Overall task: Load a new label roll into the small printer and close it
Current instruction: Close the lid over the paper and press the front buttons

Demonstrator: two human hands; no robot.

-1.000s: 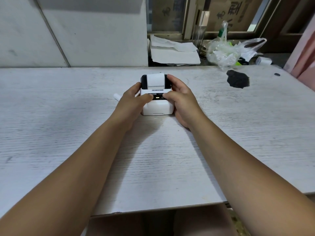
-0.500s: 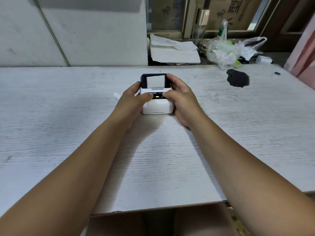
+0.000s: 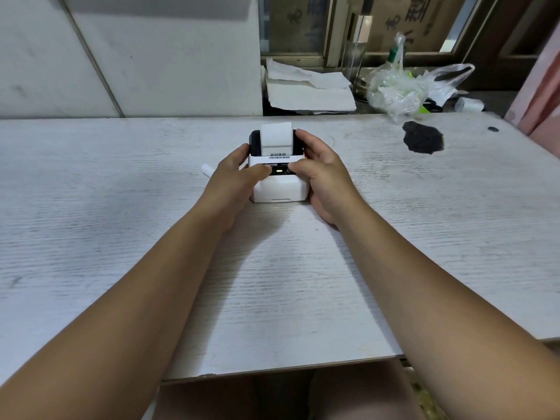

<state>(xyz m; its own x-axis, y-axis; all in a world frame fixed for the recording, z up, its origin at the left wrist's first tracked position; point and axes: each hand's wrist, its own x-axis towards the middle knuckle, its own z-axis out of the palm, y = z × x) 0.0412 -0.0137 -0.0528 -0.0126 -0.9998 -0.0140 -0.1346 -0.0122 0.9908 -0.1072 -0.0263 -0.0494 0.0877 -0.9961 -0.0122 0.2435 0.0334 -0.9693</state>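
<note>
A small white printer with a black top band stands on the white table, its lid down and a small light lit on the front strip. A strip of white labels sticks up out of its slot, with printed text at the base. My left hand clasps the printer's left side, thumb on the black strip. My right hand clasps its right side, thumb by the light and fingers on the far corner.
A small white roll core lies on the table just left of my left hand. A dark patch marks the table at the far right. Beyond the far edge sit folded papers, a plastic bag and a white roll.
The label strip has fed out of the slot and now stands higher, showing printed text at its base. Both hands have stayed on the printer's sides.
</note>
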